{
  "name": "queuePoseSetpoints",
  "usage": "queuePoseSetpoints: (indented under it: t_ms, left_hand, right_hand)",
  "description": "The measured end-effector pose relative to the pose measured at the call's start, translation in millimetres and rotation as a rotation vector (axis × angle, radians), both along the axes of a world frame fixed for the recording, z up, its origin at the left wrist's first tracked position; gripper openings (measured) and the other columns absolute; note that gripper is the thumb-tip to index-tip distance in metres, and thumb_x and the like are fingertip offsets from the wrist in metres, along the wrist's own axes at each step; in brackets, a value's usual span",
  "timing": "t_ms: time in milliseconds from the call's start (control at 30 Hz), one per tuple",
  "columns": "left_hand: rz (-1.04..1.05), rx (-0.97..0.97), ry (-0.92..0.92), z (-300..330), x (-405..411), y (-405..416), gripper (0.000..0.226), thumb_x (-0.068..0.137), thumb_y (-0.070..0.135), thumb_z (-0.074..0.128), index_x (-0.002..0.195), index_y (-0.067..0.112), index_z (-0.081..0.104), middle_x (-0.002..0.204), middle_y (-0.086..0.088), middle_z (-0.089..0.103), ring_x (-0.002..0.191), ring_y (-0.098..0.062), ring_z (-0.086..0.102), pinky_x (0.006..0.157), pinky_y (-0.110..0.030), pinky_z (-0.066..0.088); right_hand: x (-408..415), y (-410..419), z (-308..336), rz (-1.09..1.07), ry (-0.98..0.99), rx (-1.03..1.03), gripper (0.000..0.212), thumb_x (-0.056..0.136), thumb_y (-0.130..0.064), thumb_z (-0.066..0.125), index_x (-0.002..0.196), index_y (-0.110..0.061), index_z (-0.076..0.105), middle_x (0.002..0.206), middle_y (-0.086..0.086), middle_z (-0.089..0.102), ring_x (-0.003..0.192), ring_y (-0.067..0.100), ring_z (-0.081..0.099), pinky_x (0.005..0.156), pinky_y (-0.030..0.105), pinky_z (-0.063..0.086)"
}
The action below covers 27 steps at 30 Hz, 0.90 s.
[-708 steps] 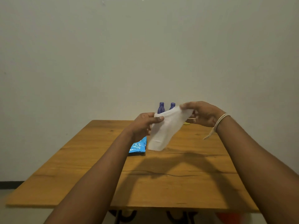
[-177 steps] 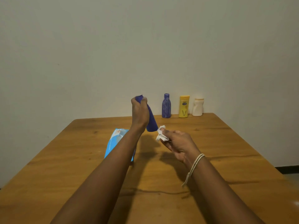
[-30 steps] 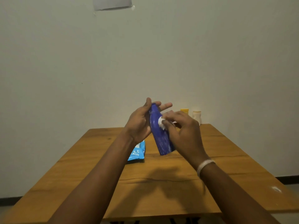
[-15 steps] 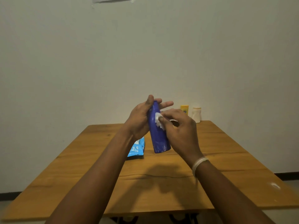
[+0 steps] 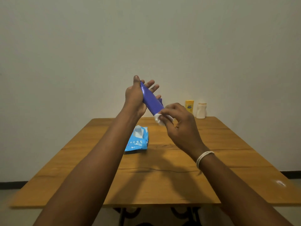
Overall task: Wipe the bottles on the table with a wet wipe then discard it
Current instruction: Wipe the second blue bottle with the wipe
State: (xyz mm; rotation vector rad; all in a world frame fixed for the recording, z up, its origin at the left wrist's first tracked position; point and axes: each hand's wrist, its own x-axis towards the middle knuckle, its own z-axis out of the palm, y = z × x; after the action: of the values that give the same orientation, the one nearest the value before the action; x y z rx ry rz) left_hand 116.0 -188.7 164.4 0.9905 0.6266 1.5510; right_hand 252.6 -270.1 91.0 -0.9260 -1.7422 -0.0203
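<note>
The left hand (image 5: 136,97) holds a blue bottle (image 5: 151,100) up off the counter (image 5: 211,160), thumb along one side and fingers spread behind the other, so the bottle lies cradled rather than tightly clenched. It tilts, its upper end toward 11 o'clock and its lower end toward 5 o'clock. The right hand (image 5: 179,126) pinches a bunched wet wipe (image 5: 158,119) between thumb and fingertips and presses it against the bottle's lower end.

The step in hand looks like wiping the base of this bottle. To do it well, the left hand should keep the bottle steady and turn it a little at a time, so that the wipe meets the whole rim of the base and not one patch only. The wipe is crumpled small; opening it to a fresh face would probably clean better than rubbing with the same wad. Pressure should stay modest, since the left-hand hold is loose and a hard push along the bottle could slide it out of the palm.

Other bottles wait at the far edge of the counter, around 1 o'clock from the hands: a yellow bottle (image 5: 189,106) and a white bottle (image 5: 201,110) standing just beside each other, and part of another dark bottle (image 5: 160,100) peeking out behind the held one. A blue pack of wipes (image 5: 138,141) lies on the counter at 7 o'clock from the held bottle, its flap open. No bin shows in this view, so where the wipe will go cannot be told.
</note>
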Motion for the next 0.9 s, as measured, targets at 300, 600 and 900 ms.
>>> queuePoseSetpoints:
  t_ms: [300,600,900]
  left_hand:
    - [-0.092,0.102,-0.055,-1,-4,-6,0.036,0.109,0.044,0.037,0.114,0.012,0.052,0.104,-0.01,0.077,0.094,-0.029,0.077,0.078,-0.043,0.064]
    - [-0.369,0.155,0.133,-31,12,-14,0.047,0.106,0.053,0.032,0.112,0.013,0.055,0.136,-0.018,0.066,0.127,-0.034,0.062,0.112,-0.055,0.042]
    - [-0.301,0.227,0.104,-10,4,-18,0.076,0.063,0.082,0.063,0.099,0.015,0.058,0.137,-0.019,0.065,0.127,-0.029,0.064,0.105,-0.059,0.049]
  right_hand:
    - [8,10,5,0.167,0.426,-0.245,0.021,0.095,-0.026,0.065,0.113,-0.018,0.071,0.105,-0.005,0.07,0.101,0.005,0.063,0.071,0.014,0.056]
    - [-2,22,35,0.324,0.636,-0.314,0.023,0.094,-0.026,0.067,0.11,-0.01,0.073,0.101,0.002,0.074,0.091,0.011,0.07,0.071,0.022,0.058]
    - [13,0,-28,0.716,0.973,-0.735,0.02,0.095,-0.015,0.057,0.111,-0.017,0.069,0.109,0.004,0.075,0.101,0.016,0.071,0.073,0.028,0.059]
